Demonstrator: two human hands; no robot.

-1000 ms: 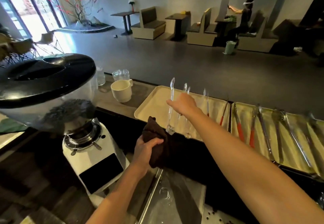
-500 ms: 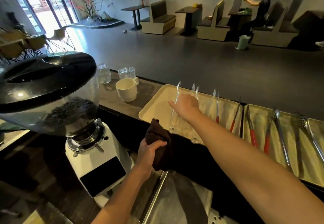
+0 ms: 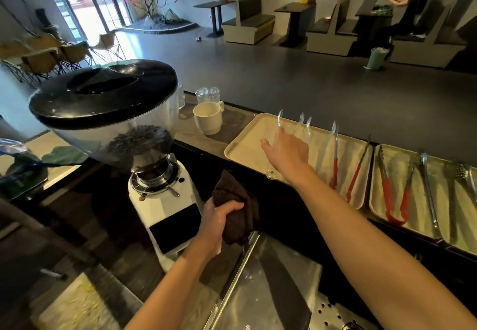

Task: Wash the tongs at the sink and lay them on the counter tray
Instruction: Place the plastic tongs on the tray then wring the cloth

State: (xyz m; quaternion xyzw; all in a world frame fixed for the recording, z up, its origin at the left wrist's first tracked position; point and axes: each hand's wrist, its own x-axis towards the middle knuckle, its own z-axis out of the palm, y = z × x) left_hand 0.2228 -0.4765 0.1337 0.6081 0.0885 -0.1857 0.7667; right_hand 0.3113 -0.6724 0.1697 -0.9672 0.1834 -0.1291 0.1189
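A clear plastic pair of tongs (image 3: 279, 125) lies on the beige counter tray (image 3: 245, 146), tips pointing away from me. My right hand (image 3: 286, 154) rests palm down over its middle with the fingers stretched out, not curled around it. Further clear tongs (image 3: 308, 128) lie just to the right on the same tray. My left hand (image 3: 219, 218) is closed on a bunched dark brown cloth (image 3: 232, 192) above the left edge of the steel sink (image 3: 258, 291).
A coffee grinder (image 3: 116, 123) with a black lid stands at the left. A white mug (image 3: 207, 117) and glasses sit left of the tray. Red-handled tongs (image 3: 335, 169) lie at the tray's right; a second tray (image 3: 373, 200) holds metal tongs.
My right hand has lowered the clear tongs from a tilted hold down flat onto the tray, and its fingers have spread. The left hand still grips the cloth.
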